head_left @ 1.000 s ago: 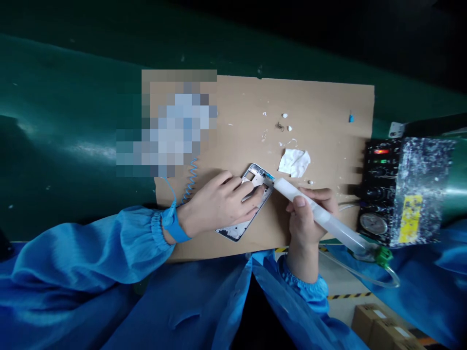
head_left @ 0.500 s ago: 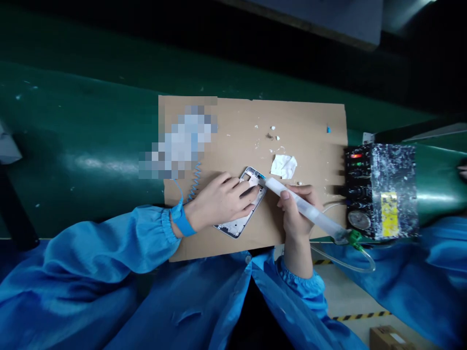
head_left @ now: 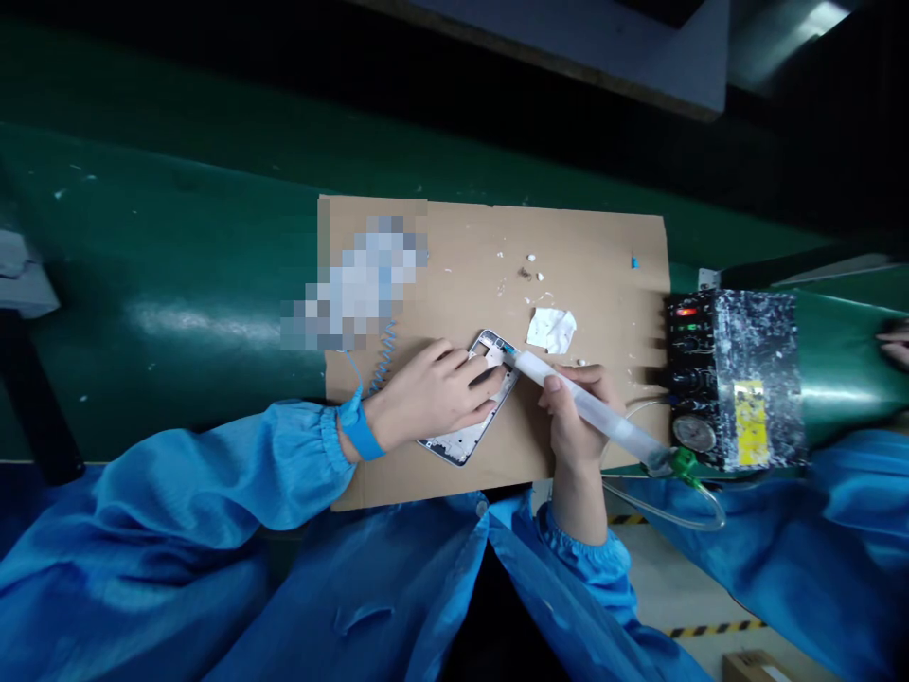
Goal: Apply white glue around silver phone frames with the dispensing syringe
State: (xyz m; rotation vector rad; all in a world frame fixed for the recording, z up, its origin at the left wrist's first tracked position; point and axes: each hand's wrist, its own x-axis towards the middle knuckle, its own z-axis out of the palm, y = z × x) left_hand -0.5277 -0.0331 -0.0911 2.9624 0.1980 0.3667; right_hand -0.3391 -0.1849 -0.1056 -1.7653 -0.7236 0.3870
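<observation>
A phone frame (head_left: 454, 445), white inside with a dark rim, lies tilted on a cardboard sheet (head_left: 398, 478). My left hand (head_left: 444, 386) rests across it, fingers bent over the frame and holding it; the palm covers much of its left side. In my right hand (head_left: 579, 421) is a translucent glue syringe (head_left: 593, 405), gripped between thumb and fingers. Its narrow tip reaches the frame's upper right end, beside a small blue part (head_left: 508, 349). Whether the tip touches the frame I cannot tell. A clear hose runs from the syringe's green cap (head_left: 683, 466).
A black paint-spattered dispenser box (head_left: 757, 379) with a gauge stands right. Above the hands lie a white crumpled wipe (head_left: 552, 330), white crumbs and a small blue cap (head_left: 634, 262). A coiled blue cord (head_left: 384, 355) joins my wristband. Another person's hand (head_left: 896, 346) shows far right.
The syringe tip has shifted slightly left over the frame's upper end. My left hand keeps its place on the frame. The whole view has moved a little.
</observation>
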